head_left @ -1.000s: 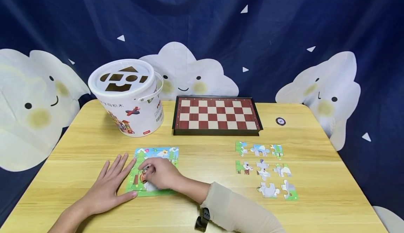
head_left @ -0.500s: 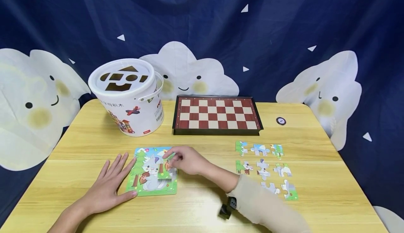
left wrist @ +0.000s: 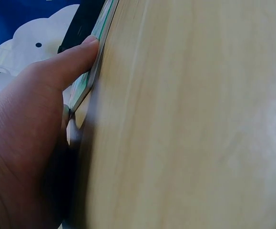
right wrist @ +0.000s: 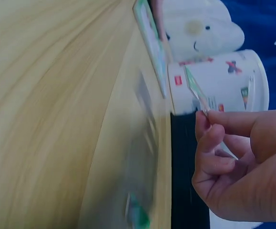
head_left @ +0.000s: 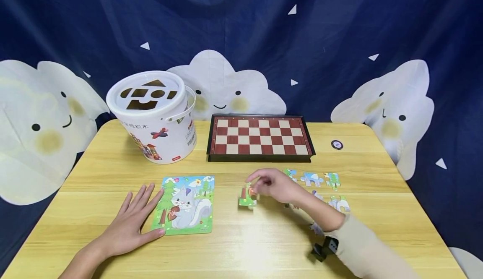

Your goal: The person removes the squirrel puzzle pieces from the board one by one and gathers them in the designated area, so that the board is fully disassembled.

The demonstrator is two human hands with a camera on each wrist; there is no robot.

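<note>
My left hand [head_left: 126, 228] lies on the table with its fingers spread, its index and thumb tips at the left edge of the squirrel picture board [head_left: 190, 216]. The left wrist view shows the thumb [left wrist: 76, 59] touching that edge. My right hand [head_left: 279, 186] is above the table, right of the board. It pinches a puzzle piece [head_left: 246, 199] printed with a tree trunk, an acorn and green grass. In the right wrist view the piece [right wrist: 195, 86] is seen nearly edge-on between finger and thumb. Loose puzzle pieces [head_left: 311, 179] lie to the right, some hidden beneath the right forearm.
A white block bucket [head_left: 166, 138] with a shape-sorting lid stands at the back left. Beside it lies a red-and-white checkered game board [head_left: 260, 136] with a black frame. A dark round chip [head_left: 337, 144] lies further right. A blue cloud-patterned curtain [head_left: 256, 23] hangs behind the table.
My right hand has moved from over the picture board toward the right, carrying the pinched puzzle piece. The squirrel picture is now uncovered. My left hand has stayed in place.
</note>
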